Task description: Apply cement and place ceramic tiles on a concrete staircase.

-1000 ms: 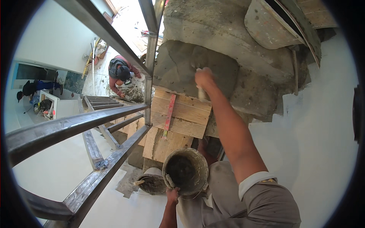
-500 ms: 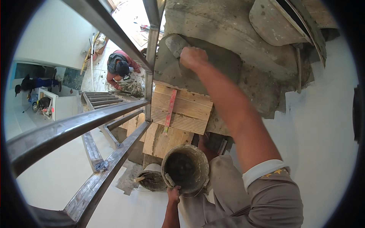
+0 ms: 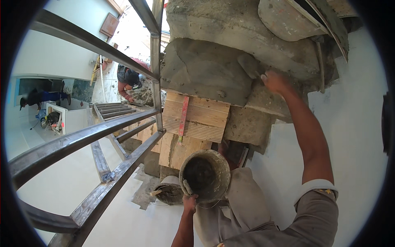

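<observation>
My right hand (image 3: 275,82) grips a trowel (image 3: 248,66) whose blade lies on wet grey mortar (image 3: 201,72) spread over a rough concrete step. My left hand (image 3: 189,201) holds a mortar-coated bucket (image 3: 203,168) by its near side, in front of my knees. A second, smaller bucket (image 3: 168,193) with a wooden handle sticking out stands just left of it. Below the mortar, wood-look tiles (image 3: 207,113) cover the steps, and a red level (image 3: 184,113) lies across them.
A metal railing (image 3: 82,138) runs along my left. Beyond it a co-worker (image 3: 127,78) bends over the floor, and another person (image 3: 41,97) is farther left. A stained pale basin (image 3: 288,20) sits at the upper right, above a white wall (image 3: 349,131).
My right hand and trowel moved left over the mortar, then swept right to the patch's right edge, leaving it smoother. The bucket in my left hand shifted slightly right and up in view.
</observation>
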Available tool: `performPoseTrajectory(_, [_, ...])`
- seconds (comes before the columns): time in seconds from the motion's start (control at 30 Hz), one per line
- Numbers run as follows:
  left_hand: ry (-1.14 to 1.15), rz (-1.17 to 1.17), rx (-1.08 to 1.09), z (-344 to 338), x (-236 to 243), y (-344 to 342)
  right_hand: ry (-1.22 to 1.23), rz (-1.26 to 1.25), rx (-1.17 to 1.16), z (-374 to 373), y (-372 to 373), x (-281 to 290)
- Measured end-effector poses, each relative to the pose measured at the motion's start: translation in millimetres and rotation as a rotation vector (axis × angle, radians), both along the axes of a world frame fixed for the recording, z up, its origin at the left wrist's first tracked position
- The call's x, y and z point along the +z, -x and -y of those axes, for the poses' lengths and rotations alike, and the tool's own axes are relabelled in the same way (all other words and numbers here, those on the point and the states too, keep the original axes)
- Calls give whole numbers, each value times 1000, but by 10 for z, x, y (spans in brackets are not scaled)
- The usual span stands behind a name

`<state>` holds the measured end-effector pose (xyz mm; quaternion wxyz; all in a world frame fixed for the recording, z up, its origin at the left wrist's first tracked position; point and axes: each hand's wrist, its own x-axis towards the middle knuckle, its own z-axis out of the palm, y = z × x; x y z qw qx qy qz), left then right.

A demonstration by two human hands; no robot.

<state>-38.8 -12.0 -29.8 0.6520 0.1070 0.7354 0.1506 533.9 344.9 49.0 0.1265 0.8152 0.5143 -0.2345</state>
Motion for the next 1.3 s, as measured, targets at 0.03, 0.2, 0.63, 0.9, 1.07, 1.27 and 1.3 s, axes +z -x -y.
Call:
performPoseTrajectory(0.03, [-57,-5,-6,18,-43,-7,-107,16,-52,127,24,-116])
performPoseTrajectory(0.2, [21,-3,-7,-27,21,-65,-363,-71,-148,235,773,-579])
performPoseTrajectory(0.63, [99,-13,16,189,220,82,-269,-263,-16,-1202,2649,-273])
performPoseTrajectory(0.9, [35,-22,0,97,246,381,-187,92,-436,218,1019,-486])
performPoseTrajectory(1.07, [-58,16,-3,134,88,622,-98,84,-129,508,866,-909])
performPoseTrajectory(1.27, [-30,68,-93,149,89,786,-230,-254,-216,-393,2463,-696])
performPoseTrajectory(1.3, [-50,7,-73,189,101,900,-241,-325,-242,-509,2886,-595])
